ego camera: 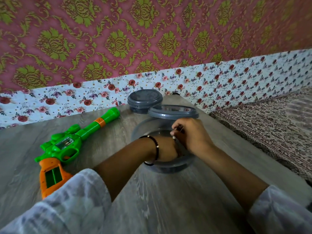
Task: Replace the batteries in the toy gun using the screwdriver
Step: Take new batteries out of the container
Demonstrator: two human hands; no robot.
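the toy gun (67, 146) lay on its side on the wood-grain surface (152, 200), to the person's left, its green barrel pointing away toward the floral cloth (219, 81) at the back. the orange grip faced the person, and its battery compartment (53, 176) stood open, showing green inside; no batteries were visible in it. nobody was touching the gun.

both hands were at a clear round container (162, 149) in the middle of the surface. the left hand (167, 147), a black beaded bracelet (156, 150) on its wrist, reached down into the container; its fingers were hidden behind the right hand, so whether they held anything could not be told. the right hand (192, 135) sat over the far rim with its fingers curled, pinching a small slim metallic item (177, 130) at the fingertips. motion blur made the item hard to identify.

the container's grey lid (172, 112) leaned against its far edge. a second, closed grey container (144, 100) stood just behind, near the cloth. white sleeves (67, 208) covered both upper arms. a patterned bedspread (270, 124) lay to the right.
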